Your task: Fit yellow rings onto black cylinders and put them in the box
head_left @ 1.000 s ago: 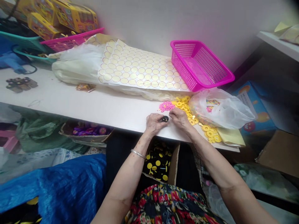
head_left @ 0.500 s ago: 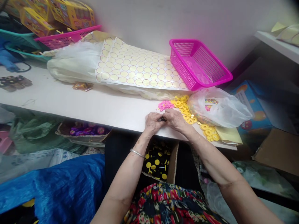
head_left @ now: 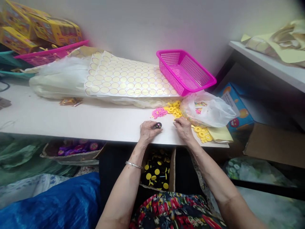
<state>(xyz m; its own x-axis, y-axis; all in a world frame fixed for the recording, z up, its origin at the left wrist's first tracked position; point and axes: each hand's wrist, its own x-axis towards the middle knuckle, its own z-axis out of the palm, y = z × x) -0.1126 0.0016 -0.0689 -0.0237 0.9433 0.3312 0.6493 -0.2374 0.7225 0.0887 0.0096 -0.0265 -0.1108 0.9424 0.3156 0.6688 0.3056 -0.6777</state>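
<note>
White table (head_left: 71, 117) runs along the wall. Sticker sheets (head_left: 126, 79) lie across its back, and the top sheet looks full of round labels. Pink basket (head_left: 186, 71) stands to their right. Clear bag (head_left: 214, 111) lies just in front of it, with more coloured small parts inside.

Cardboard box (head_left: 173, 171) sits under the table's front edge, between the person's arms. It is heaped with black parts, many showing yellow faces. Judged to be pieces already put together, a fair number.

Loose stock on the table: yellow rings (head_left: 175, 109) in a scatter running past the bag, and a small heap of pink bits (head_left: 159, 112) just left of them. Both heaps are sizeable, so plenty looks left to do.

Left hand (head_left: 147, 131) rests at the table's front edge, fingertips closed round a black disc (head_left: 158, 125). The disc sits on the table top, a pink spot showing at its centre, no yellow ring visible on it. Judged part-way through this one piece.

Right hand (head_left: 184, 128) lies just beside it, apart from the disc, with its fingertips drawn together at the edge of the yellow rings. Cannot tell whether they pinch anything.
</note>
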